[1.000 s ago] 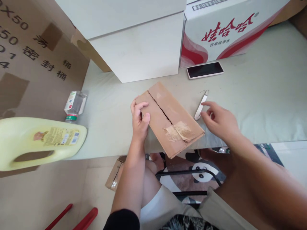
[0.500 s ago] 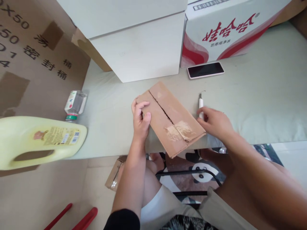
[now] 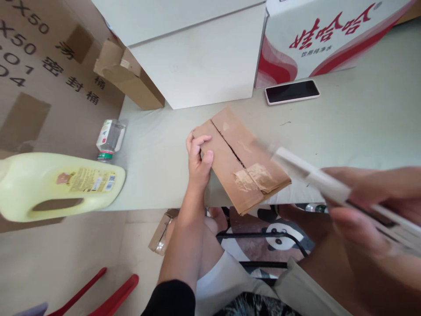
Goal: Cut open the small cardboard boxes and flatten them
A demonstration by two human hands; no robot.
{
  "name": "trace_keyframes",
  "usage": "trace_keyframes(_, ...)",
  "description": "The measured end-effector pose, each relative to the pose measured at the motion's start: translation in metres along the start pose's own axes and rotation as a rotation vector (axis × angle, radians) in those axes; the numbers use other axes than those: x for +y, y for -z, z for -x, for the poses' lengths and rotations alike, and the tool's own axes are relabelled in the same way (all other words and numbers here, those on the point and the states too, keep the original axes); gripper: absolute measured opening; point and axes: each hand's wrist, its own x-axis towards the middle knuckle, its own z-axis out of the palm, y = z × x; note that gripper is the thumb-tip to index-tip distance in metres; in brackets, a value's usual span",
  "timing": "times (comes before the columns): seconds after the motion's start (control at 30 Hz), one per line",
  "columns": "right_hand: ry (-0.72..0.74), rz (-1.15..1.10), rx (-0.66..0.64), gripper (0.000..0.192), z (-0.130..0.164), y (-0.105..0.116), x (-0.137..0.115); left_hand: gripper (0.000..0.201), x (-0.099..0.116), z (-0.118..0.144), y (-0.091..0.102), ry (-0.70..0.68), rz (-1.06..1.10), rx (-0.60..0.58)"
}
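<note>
A small brown cardboard box (image 3: 226, 162) is tilted over the front edge of the cloth-covered surface, its top seam and a crumpled patch of tape facing up. My left hand (image 3: 200, 160) grips the box's left end, thumb on top. At the right, close to the camera, my right hand (image 3: 371, 206) is closed round a white utility knife (image 3: 324, 180). The knife points up and left, and its tip is blurred by motion. In this view the tip overlaps the right side of the box; whether it touches cannot be told.
Behind the box stand a white box (image 3: 204, 66) and a red-and-white water carton (image 3: 315, 48), with a phone (image 3: 292, 92) before the carton. To the left are a clear plastic bottle (image 3: 111, 139), a yellow jug (image 3: 62, 186) and a large carton (image 3: 42, 101).
My right hand has picked up the utility knife from the cloth and raised it toward the camera, to the right. My left hand still holds the box; the view has shifted slightly.
</note>
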Motion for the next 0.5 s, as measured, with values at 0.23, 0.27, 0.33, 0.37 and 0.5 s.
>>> trace_keyframes(0.23, 0.222, 0.174, -0.153, 0.027, -0.015, -0.009, -0.017, 0.057, 0.000, 0.000, 0.002, 0.011, 0.013, -0.017)
trace_keyframes(0.27, 0.285, 0.146, -0.143, 0.027, -0.016, -0.010, -0.015, 0.057, 0.000, 0.000, 0.002, 0.007, 0.010, -0.022)
trace_keyframes(0.33, 0.366, 0.104, -0.121, 0.028, -0.017, -0.010, -0.014, 0.057, 0.000, 0.000, 0.002, -0.002, 0.000, -0.025)
trace_keyframes(0.37, 0.333, 0.112, -0.130, 0.027, -0.017, -0.011, -0.015, 0.057, 0.000, 0.000, 0.002, -0.003, -0.001, -0.025)
trace_keyframes(0.5, 0.138, 0.197, -0.174, 0.022, -0.011, -0.012, -0.020, 0.056, 0.000, 0.000, 0.001, 0.004, -0.004, -0.025)
